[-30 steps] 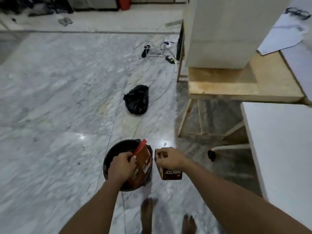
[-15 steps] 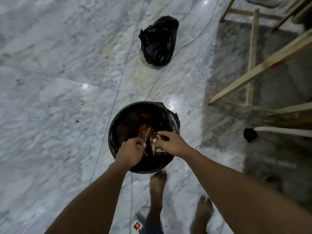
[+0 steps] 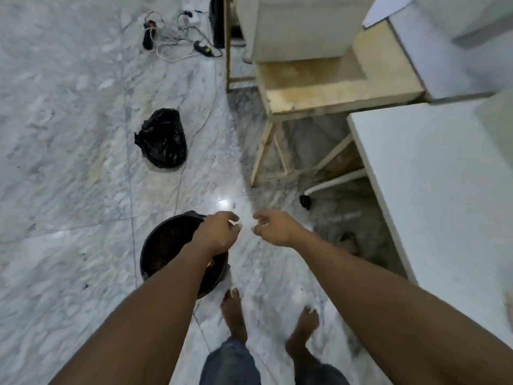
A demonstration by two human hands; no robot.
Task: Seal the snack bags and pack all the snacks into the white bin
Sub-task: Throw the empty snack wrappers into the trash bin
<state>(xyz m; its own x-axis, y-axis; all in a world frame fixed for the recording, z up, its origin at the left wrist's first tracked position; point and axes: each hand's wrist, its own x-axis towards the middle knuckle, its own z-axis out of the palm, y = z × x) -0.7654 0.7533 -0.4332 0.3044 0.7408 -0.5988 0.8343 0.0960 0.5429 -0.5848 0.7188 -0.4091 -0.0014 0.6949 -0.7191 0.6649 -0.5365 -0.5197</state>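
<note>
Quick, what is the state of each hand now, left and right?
Left hand: open, fingers loosely curled, holding nothing.
Right hand: open, fingers loosely curled, holding nothing.

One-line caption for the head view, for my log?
Empty left hand and right hand, fingers loosely curled, held out by a black bucket on the marble floor.

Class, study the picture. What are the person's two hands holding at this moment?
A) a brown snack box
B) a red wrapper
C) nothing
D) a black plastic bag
C: the left hand and the right hand are both loosely curled with nothing in them, near the black bucket.
</note>
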